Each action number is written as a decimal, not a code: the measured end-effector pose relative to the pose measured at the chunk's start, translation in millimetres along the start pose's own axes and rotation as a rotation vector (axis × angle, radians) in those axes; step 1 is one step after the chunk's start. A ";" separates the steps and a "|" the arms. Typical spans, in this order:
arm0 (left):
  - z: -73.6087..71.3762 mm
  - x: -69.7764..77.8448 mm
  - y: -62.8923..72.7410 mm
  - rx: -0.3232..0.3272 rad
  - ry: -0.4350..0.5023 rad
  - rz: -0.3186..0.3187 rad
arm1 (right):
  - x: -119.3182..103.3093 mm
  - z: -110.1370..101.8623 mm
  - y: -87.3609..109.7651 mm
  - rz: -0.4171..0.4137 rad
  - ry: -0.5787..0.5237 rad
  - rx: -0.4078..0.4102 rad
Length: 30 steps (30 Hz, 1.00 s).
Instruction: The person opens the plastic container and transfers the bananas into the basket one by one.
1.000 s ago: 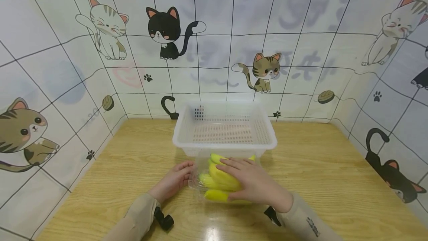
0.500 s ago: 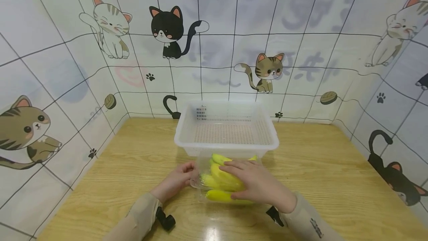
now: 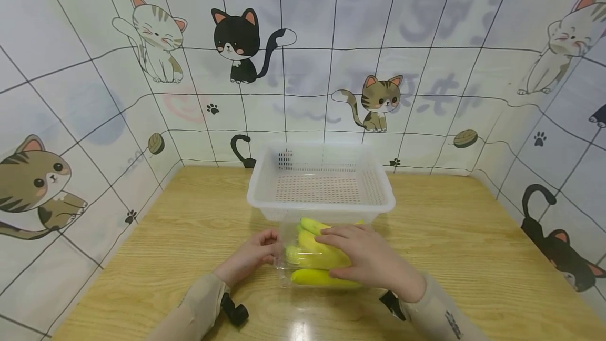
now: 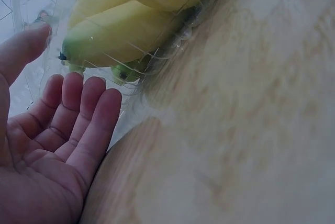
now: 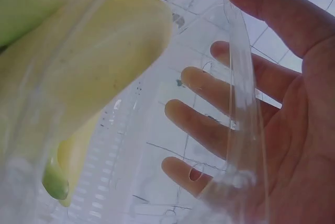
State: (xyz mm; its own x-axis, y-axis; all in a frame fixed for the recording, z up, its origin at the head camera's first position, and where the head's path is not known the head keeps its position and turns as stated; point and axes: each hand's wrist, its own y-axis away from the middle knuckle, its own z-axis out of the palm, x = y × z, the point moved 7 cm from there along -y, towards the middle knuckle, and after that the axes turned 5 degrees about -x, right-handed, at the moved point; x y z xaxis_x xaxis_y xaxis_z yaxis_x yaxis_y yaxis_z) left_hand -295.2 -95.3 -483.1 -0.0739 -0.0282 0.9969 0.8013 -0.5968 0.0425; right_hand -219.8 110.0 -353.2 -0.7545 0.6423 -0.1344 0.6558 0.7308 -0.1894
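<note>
**Left hand [image 3: 254,256] and right hand [image 3: 369,257] flank a clear container [image 3: 290,236] of bananas [image 3: 317,278]**

The left hand is slack, its fingers gently bent and the thumb held apart from them, grasping nothing. The container's left end lies just beside those fingertips; whether they touch it, I cannot tell. The right hand is unclenched too, its fingers extended and spread over the container's right part, with clear plastic crossing between palm and bananas. The bananas, yellow with greenish tips, lie between the two hands inside the container, partly covered by the right hand. Just beyond both hands, behind the container, sits a white perforated basket [image 3: 322,207]. Beneath the hands is a wood-grain table [image 3: 450,257], and well past them rises a wall [image 3: 307,78] printed with cartoon cats.
</note>
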 end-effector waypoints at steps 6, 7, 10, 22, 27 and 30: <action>1.7 -0.2 -0.6 0.004 -0.003 -0.014 | -1.8 -8.2 3.3 -0.016 0.021 0.023; 2.0 -0.1 -0.8 0.003 -0.003 -0.014 | -1.7 -9.2 3.7 -0.015 0.021 0.026; 1.7 0.2 -0.9 0.014 0.003 -0.022 | -0.7 -11.8 4.5 -0.011 0.032 0.035; 0.0 11.2 5.3 0.065 -0.124 -0.042 | 0.4 -22.9 7.6 -0.014 0.023 0.092; 1.7 19.8 4.3 0.040 -0.193 -0.014 | -0.3 -24.6 8.0 -0.048 0.046 0.130; 2.8 23.4 4.4 0.023 -0.209 0.002 | -1.2 -24.7 9.3 -0.071 0.052 0.160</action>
State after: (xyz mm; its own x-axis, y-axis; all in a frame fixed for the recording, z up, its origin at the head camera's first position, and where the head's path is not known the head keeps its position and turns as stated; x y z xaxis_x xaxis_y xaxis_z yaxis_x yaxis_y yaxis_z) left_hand -291.7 -96.3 -459.4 0.0501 0.1391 0.9890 0.8147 -0.5785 0.0400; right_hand -212.2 121.8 -330.7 -0.7940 0.6044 -0.0650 0.5854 0.7314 -0.3498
